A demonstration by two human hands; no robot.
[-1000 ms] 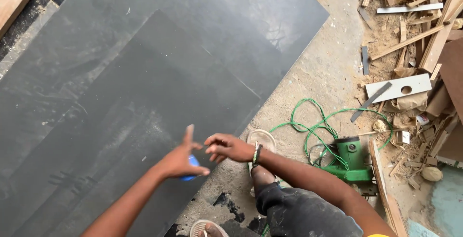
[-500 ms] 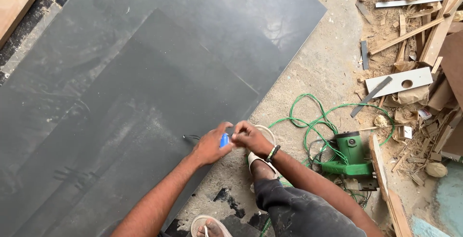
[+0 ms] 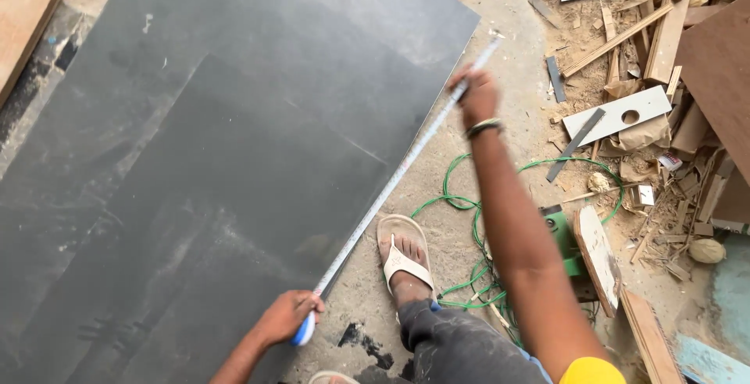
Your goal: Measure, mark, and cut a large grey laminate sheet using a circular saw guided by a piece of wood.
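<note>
Tape measure (image 3: 391, 185) between both closed hands

The left hand (image 3: 287, 315) is low in the picture and closes around the blue case of a tape measure (image 3: 303, 331), at the near edge of a dark grey board (image 3: 234, 157) that lies flat on the concrete floor (image 3: 508, 56). The tape (image 3: 398, 173) runs out straight along the right edge of the board up to the right hand (image 3: 476, 96), which pinches it near the far corner; this wrist wears a bracelet (image 3: 484, 127). A foot in a pale sandal (image 3: 404, 255) stands just beside the board. Near it lie a green cable (image 3: 461, 196) in loops and a green power tool (image 3: 564, 235). Wood scraps (image 3: 625, 32) cover the floor at the right.
</note>
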